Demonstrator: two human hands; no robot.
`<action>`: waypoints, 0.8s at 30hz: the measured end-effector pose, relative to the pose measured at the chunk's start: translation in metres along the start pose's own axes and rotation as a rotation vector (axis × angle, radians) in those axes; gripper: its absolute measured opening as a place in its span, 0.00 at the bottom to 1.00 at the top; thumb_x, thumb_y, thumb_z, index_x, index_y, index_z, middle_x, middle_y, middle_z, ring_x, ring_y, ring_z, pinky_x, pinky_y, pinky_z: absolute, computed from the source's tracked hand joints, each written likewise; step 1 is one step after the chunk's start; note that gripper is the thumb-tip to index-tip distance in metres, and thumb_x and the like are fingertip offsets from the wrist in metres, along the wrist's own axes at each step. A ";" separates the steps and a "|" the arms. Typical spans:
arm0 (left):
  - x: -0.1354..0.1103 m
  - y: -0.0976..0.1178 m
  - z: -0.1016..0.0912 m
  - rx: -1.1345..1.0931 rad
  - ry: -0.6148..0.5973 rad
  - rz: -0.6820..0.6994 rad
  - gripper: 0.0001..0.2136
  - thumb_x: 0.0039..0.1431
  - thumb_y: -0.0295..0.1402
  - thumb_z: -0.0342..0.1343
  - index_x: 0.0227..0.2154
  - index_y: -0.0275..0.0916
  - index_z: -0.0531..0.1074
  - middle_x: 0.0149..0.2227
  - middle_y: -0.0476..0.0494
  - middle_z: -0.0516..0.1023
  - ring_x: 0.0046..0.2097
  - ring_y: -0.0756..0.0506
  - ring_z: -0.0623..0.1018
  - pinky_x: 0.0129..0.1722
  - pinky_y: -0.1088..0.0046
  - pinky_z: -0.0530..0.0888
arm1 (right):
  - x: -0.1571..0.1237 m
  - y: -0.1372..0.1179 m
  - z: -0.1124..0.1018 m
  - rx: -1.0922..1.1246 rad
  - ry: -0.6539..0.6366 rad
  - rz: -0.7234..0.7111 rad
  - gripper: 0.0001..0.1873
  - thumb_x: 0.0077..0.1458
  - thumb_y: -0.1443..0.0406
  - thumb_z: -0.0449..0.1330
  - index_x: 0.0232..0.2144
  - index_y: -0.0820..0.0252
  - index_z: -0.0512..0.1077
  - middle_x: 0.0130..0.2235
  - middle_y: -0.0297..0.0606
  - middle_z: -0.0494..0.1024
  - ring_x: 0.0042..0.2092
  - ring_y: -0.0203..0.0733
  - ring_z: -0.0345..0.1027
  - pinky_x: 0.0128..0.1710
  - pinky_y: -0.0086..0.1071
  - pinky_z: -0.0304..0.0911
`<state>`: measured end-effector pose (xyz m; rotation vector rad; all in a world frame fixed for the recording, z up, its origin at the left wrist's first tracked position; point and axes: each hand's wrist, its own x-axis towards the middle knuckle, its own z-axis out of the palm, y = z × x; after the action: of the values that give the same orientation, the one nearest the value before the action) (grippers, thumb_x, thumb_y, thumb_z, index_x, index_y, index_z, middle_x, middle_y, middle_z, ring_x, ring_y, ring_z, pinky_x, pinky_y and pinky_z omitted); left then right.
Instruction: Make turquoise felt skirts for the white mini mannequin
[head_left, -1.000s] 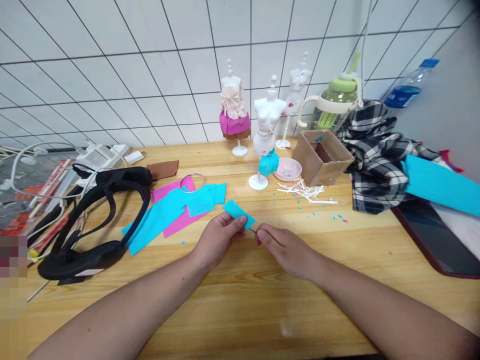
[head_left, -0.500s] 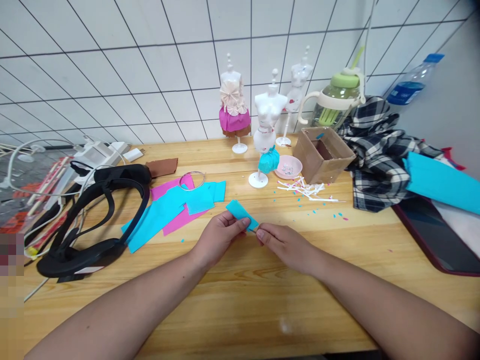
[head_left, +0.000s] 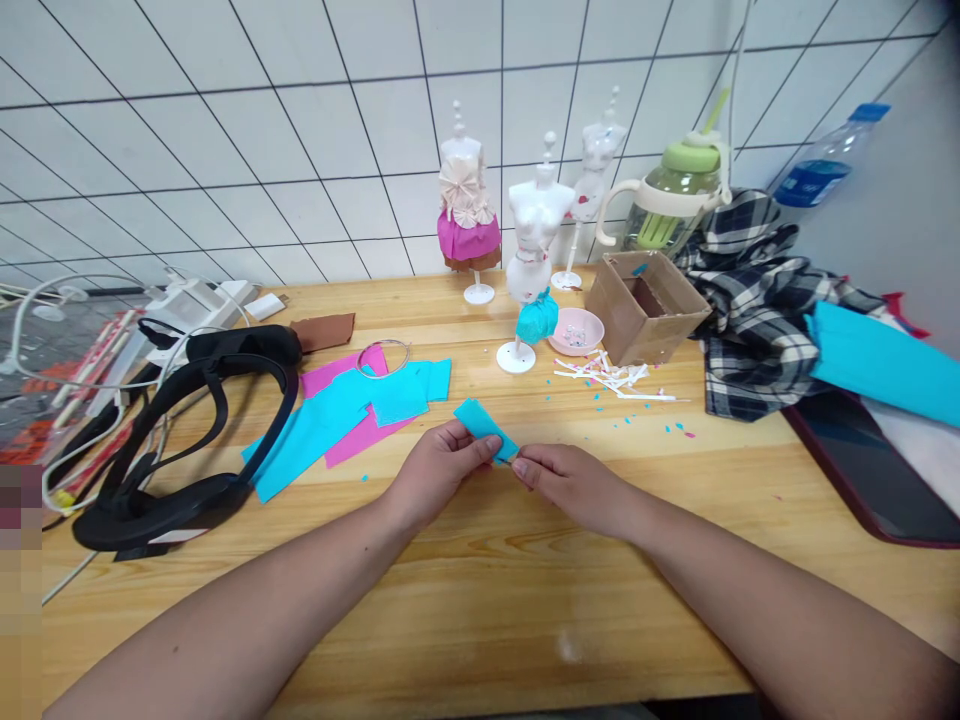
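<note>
Pinched between the thumb and fingers of my left hand (head_left: 448, 462) is a small folded strip of blue crepe paper (head_left: 486, 428), tilted above the tabletop. My right hand (head_left: 564, 484) is closed at the strip's lower right end, its thumb and forefinger gripping a thin, dark wire-like piece, mostly hidden by the fingers. Left of my hands lie blue paper sheets (head_left: 322, 430) over pink paper (head_left: 367, 438), with a coil of thin wire (head_left: 362, 362) on top. Beyond my hands stands a white mini dress form (head_left: 534, 215) with a gathered blue paper puff (head_left: 538, 318) low on it.
A dressed mini form (head_left: 469, 200) and another white form (head_left: 596, 165) stand behind. Nearby are a pink dish (head_left: 576, 346), cardboard box (head_left: 645, 330) and paper scraps (head_left: 615, 376). A black headset strap (head_left: 217, 490) lies left, a plaid cloth (head_left: 757, 330) and dark tablet (head_left: 877, 470) right.
The view has shifted very slightly. Both hands keep almost the same pose at the blue strip, and the rest of the table looks the same.
</note>
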<state>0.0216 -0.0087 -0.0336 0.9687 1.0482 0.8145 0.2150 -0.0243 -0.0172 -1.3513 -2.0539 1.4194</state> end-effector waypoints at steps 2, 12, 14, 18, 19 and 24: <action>0.000 0.001 0.001 -0.017 0.003 -0.013 0.12 0.47 0.39 0.67 0.32 0.38 0.77 0.31 0.47 0.79 0.33 0.48 0.76 0.39 0.70 0.70 | 0.000 0.001 -0.001 0.011 -0.002 0.001 0.19 0.63 0.54 0.45 0.23 0.58 0.58 0.24 0.30 0.63 0.28 0.35 0.56 0.27 0.28 0.48; -0.001 0.008 0.005 -0.266 0.074 -0.035 0.11 0.47 0.36 0.67 0.31 0.37 0.75 0.30 0.49 0.76 0.31 0.52 0.73 0.34 0.76 0.70 | -0.005 -0.004 0.008 -0.031 0.017 -0.018 0.18 0.66 0.54 0.39 0.30 0.56 0.59 0.21 0.28 0.70 0.25 0.35 0.62 0.27 0.28 0.50; -0.001 0.009 0.006 -0.277 0.072 -0.042 0.11 0.47 0.36 0.67 0.31 0.36 0.75 0.30 0.49 0.77 0.32 0.52 0.73 0.35 0.76 0.70 | -0.005 -0.006 0.013 0.001 0.001 -0.015 0.16 0.67 0.54 0.40 0.32 0.55 0.58 0.22 0.28 0.73 0.24 0.34 0.64 0.27 0.28 0.52; -0.002 0.010 0.008 -0.264 0.055 -0.035 0.10 0.49 0.36 0.66 0.31 0.36 0.74 0.31 0.48 0.77 0.33 0.51 0.75 0.37 0.75 0.70 | -0.004 -0.008 0.019 0.035 -0.002 -0.020 0.14 0.67 0.55 0.40 0.34 0.55 0.58 0.25 0.28 0.77 0.23 0.33 0.66 0.27 0.28 0.53; -0.002 0.010 0.008 -0.262 0.052 -0.032 0.10 0.49 0.37 0.66 0.30 0.36 0.74 0.30 0.49 0.77 0.33 0.51 0.75 0.37 0.74 0.70 | -0.004 -0.008 0.019 0.038 0.000 -0.020 0.14 0.67 0.55 0.40 0.34 0.55 0.58 0.26 0.29 0.77 0.23 0.33 0.66 0.27 0.28 0.53; -0.003 0.010 0.009 -0.247 0.028 -0.019 0.11 0.49 0.37 0.66 0.30 0.36 0.73 0.30 0.47 0.78 0.32 0.49 0.76 0.37 0.72 0.70 | -0.002 -0.010 0.020 0.044 0.009 -0.028 0.13 0.67 0.56 0.41 0.37 0.55 0.58 0.29 0.30 0.79 0.22 0.32 0.66 0.27 0.28 0.54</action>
<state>0.0281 -0.0094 -0.0219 0.7387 0.9535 0.9201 0.1972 -0.0382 -0.0172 -1.3043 -2.0162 1.4348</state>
